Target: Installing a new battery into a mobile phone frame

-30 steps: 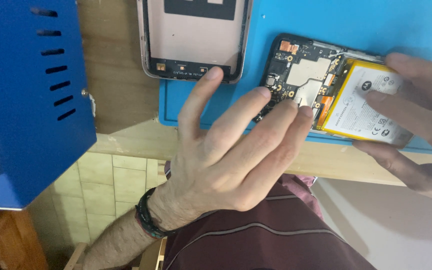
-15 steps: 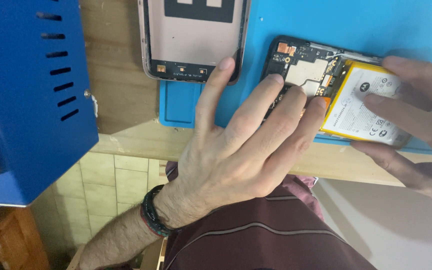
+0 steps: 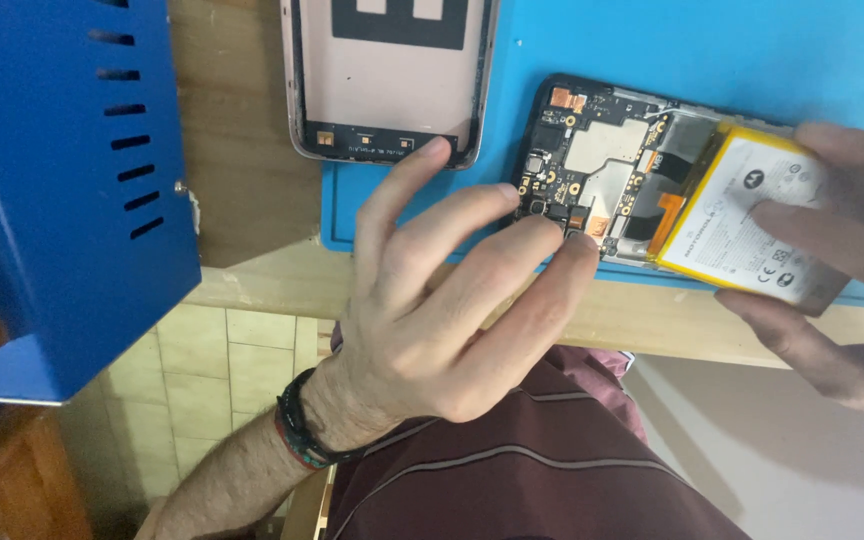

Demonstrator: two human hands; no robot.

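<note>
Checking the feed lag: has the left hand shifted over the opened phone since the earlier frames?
Yes. The left hand moved slightly right along the blue rubber work mat; its fingertips now press on the opened black phone's circuit board.

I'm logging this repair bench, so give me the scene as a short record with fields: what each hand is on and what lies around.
left hand: fingertips on the lower edge of the opened phone, at its circuit board
right hand: fingers resting on the white and yellow battery in the phone
surface: blue mat on a wooden bench
nearby: pink back cover, inside face up, lying partly on the mat
left side: blue metal box with slots
wrist: dark bands on the left wrist
</note>
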